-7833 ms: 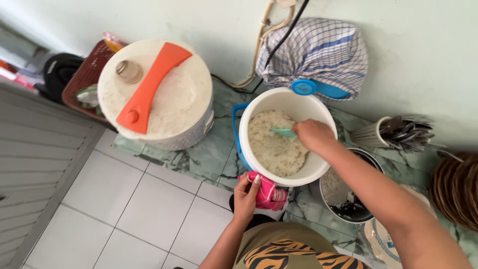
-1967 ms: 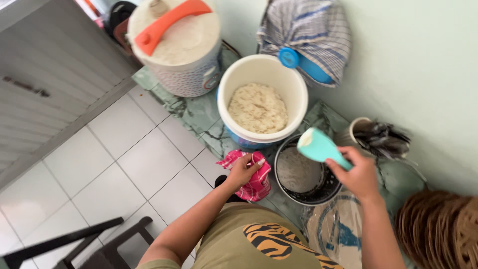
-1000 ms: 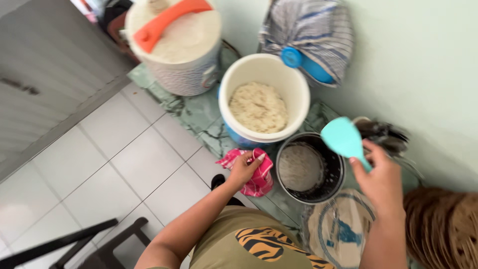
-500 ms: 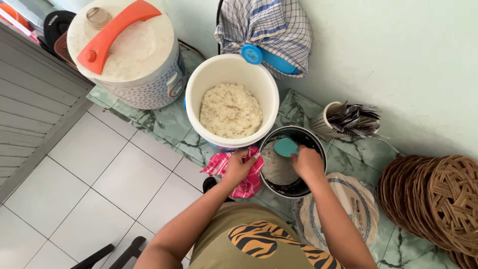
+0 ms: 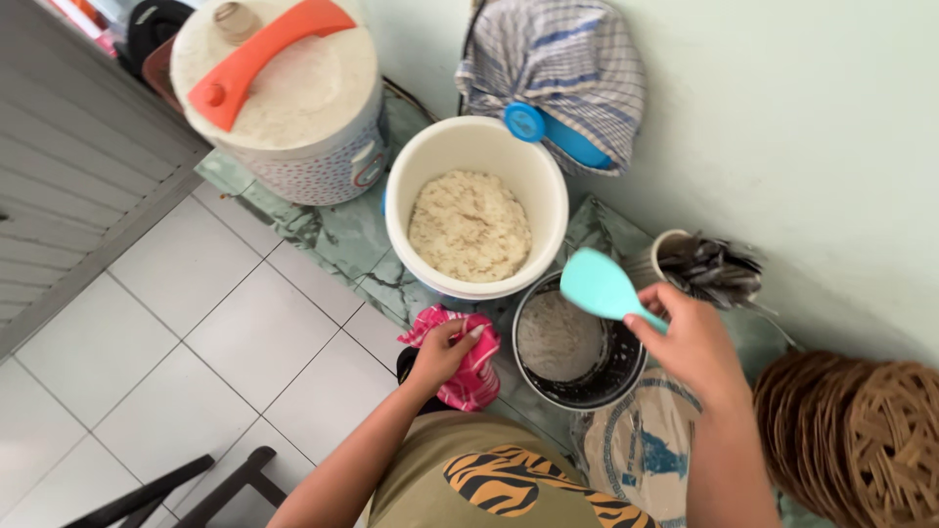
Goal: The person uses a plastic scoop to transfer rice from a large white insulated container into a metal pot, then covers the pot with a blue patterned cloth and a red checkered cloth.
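Note:
My right hand [image 5: 693, 342] grips the handle of a turquoise rice paddle [image 5: 599, 285], held above the rim of a dark metal inner pot [image 5: 626, 364] that has a thin layer of rice stuck inside. My left hand [image 5: 445, 349] presses down on a pink checked cloth [image 5: 473, 376] at the counter's front edge, just left of the pot. Behind both stands a white bucket [image 5: 411, 164] about half full of cooked rice [image 5: 469, 225].
A white rice cooker [image 5: 289, 108] with an orange handle stands at the back left. A striped cloth [image 5: 562, 68] drapes over a blue object by the wall. A cup of metal spoons [image 5: 706, 266] and stacked wicker plates [image 5: 861, 440] sit on the right. White floor tiles [image 5: 186, 352] lie below.
My right hand has lifted the paddle out of the dark pot and up to the right. The left hand stays on the pink cloth.

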